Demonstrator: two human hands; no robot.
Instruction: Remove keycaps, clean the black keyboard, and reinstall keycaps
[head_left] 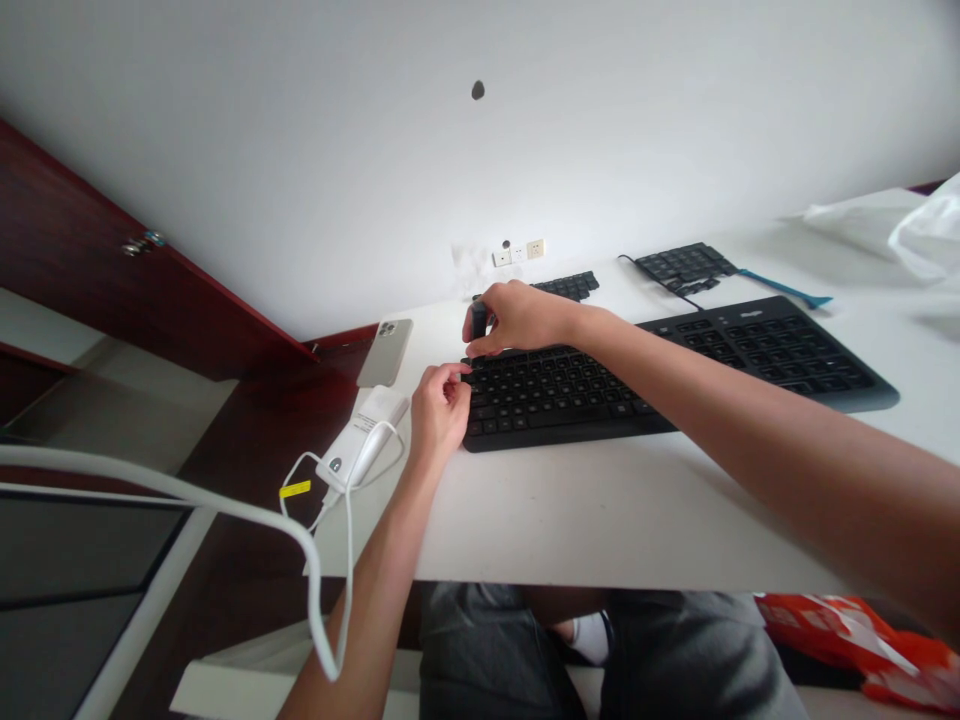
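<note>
A black full-size keyboard (574, 400) lies at an angle on the white table. My right hand (517, 315) is closed around an upright black-handled tool (478, 320), which looks like a screwdriver with a thin shaft. Its lower end points down at the keyboard's upper left corner; the exact contact spot is hidden by my fingers. My left hand (442, 405) rests at the keyboard's left edge, thumb and fingers curled together close to the tool's tip. Whether anything small is pinched there, I cannot make out.
Behind the keyboard lie groups of loose black keys (686, 268), more black keys (574, 286) and a teal strip-like tool (787, 288). Left are a phone (385, 352) and a white device with cables (360, 440). A white plastic bag (930, 230) sits far right.
</note>
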